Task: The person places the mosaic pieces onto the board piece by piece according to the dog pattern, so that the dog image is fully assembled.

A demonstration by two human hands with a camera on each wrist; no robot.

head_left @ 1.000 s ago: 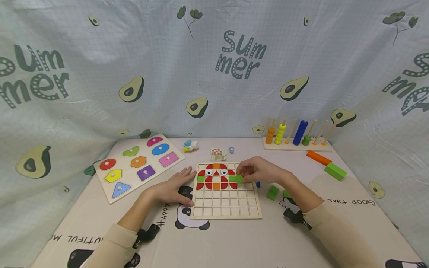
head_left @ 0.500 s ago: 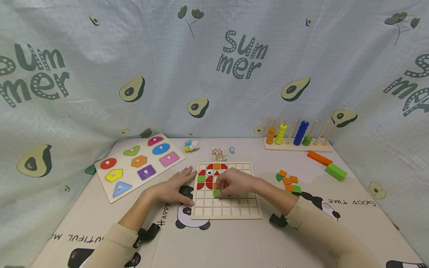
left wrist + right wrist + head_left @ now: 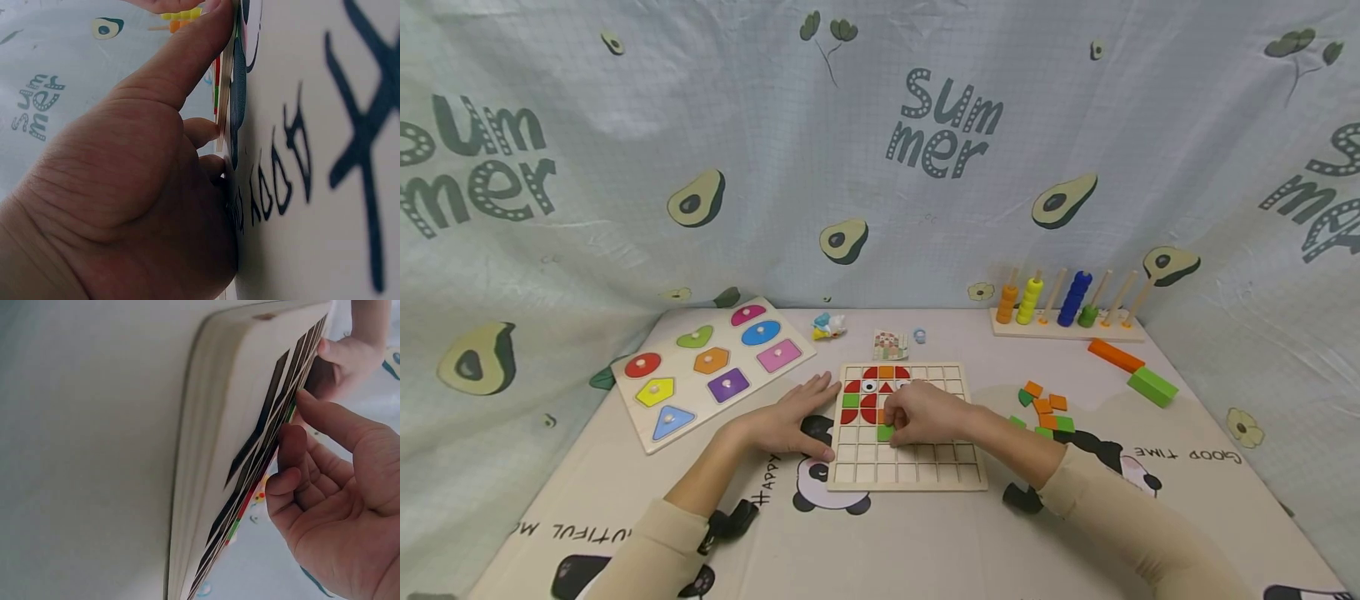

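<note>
A wooden grid board (image 3: 907,479) lies on the table, its upper cells filled with red, orange and green tiles and round eye tiles. My right hand (image 3: 925,412) is over the middle of it, thumb and index finger at a green square tile (image 3: 884,433) in a cell below the orange one. In the right wrist view the green tile (image 3: 290,413) shows between the thumb tip and the curled index finger. Part of the pattern is hidden under this hand. My left hand (image 3: 786,418) rests at the board's left edge, fingers spread, thumb touching the lower left side.
Right of the board lie loose orange and green tiles (image 3: 1042,406). Behind it are a pattern card (image 3: 891,345) and small toys (image 3: 828,326). A shape puzzle (image 3: 711,362) stands left; a bead rack (image 3: 1067,325) and orange and green blocks (image 3: 1152,386) are at right.
My right hand has carried the green tile leftward from the board's right part to the middle. The tile, tilted half a second ago, now lies flat in a cell. My left hand stays put.
</note>
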